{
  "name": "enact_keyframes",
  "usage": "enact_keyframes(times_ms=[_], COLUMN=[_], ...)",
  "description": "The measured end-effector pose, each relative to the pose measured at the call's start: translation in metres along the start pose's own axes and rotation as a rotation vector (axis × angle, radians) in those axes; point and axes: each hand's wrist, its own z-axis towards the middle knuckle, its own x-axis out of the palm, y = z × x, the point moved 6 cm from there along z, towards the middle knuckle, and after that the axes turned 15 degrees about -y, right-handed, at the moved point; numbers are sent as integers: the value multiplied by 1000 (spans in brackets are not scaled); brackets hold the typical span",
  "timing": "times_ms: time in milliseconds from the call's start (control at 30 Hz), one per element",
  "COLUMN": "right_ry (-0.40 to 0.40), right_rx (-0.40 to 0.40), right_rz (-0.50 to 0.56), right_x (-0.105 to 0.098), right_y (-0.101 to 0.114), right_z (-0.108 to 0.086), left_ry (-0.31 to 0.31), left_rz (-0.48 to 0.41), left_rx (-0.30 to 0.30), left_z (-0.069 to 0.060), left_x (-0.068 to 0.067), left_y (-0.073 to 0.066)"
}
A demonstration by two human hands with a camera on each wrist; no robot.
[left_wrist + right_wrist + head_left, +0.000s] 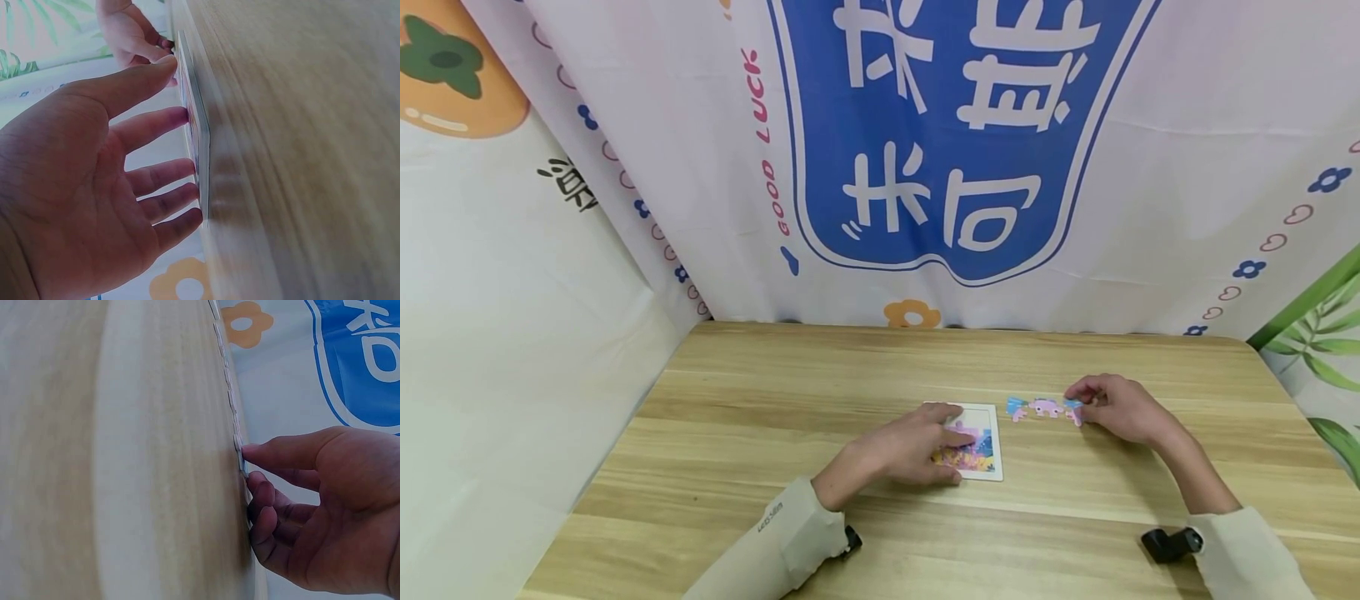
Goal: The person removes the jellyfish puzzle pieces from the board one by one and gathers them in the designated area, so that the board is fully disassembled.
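Observation:
A white-framed jigsaw tray lies on the wooden table, its lower part filled with a colourful picture. Spread over it, the left hand touches the tray with its fingertips; the left wrist view shows this hand with fingers extended against the tray. Right of the tray, pink and blue puzzle pieces lie in a row. At the row's right end the right hand has thumb and index finger on a piece. In the right wrist view, that hand holds the piece's edge, other fingers curled.
The wooden table reaches back to a printed curtain with a blue sign pattern. Another white cloth hangs at the left. A black strap mount sits by the right sleeve.

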Motion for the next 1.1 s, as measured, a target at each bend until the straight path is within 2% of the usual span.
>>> enact_keyframes(times_ms=[300,467,600,767,900,1100], right_ry=[5,-30,-49,-39,-37,-33], right_rx=[-5,-36,-57,-49,-68,-109], right_rz=[1,-13,5,59,61,67], right_x=[0,0,3,10,15,24], right_y=[2,7,16,31,39,56], right_z=[-1,0,2,5,7,9], left_ry=[12,21,24,19,2,-22], left_rz=[13,15,13,2,-8,-14], left_rx=[24,36,34,43,58,40], left_z=[-1,0,0,-1,-3,-11], left_x=[0,-1,-1,-3,-7,-15], left_y=[-1,0,0,1,2,9])
